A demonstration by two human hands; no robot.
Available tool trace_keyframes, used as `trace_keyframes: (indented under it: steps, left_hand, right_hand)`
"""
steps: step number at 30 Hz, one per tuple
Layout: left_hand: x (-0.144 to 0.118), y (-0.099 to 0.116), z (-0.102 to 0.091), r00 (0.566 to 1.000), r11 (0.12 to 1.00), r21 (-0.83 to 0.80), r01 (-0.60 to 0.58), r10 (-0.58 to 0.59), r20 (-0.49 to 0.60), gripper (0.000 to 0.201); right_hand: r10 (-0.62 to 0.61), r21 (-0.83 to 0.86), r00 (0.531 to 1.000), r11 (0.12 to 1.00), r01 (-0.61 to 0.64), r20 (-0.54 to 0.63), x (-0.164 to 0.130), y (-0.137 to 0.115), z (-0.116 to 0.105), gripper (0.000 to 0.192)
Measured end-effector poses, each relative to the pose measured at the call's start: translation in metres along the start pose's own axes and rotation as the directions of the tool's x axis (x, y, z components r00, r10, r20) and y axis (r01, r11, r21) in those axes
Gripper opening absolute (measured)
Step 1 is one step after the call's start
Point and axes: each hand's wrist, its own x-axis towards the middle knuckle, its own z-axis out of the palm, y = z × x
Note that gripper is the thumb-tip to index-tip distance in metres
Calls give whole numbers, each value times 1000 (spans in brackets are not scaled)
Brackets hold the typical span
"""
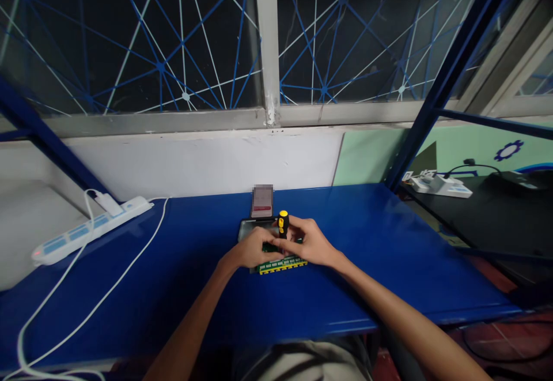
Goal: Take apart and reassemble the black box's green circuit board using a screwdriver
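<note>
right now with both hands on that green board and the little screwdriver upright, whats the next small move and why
Probably steady the green circuit board with the left hand and turn the yellow-capped screwdriver with the right hand. The driver stands upright over the board, fingers of both hands meet at its shaft, and the board lies flat on the blue table. The tip itself is hidden.

Head camera looks forward and down over blue table (173,289)
</note>
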Motion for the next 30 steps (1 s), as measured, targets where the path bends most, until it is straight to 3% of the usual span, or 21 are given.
trace_keyframes:
  steps: [8, 30]
  left_hand:
    - [0, -4, 1, 1000, 1000, -5, -7, 7, -24, 15]
    - [0, 0, 1, 999, 999, 24, -21, 21, -31, 8]
  right_hand:
    - [-36, -5, 999, 999, 36, -3, 0, 0, -1, 26]
    - [-22, 2, 1000, 1000, 22, -8, -1, 4, 0, 28]
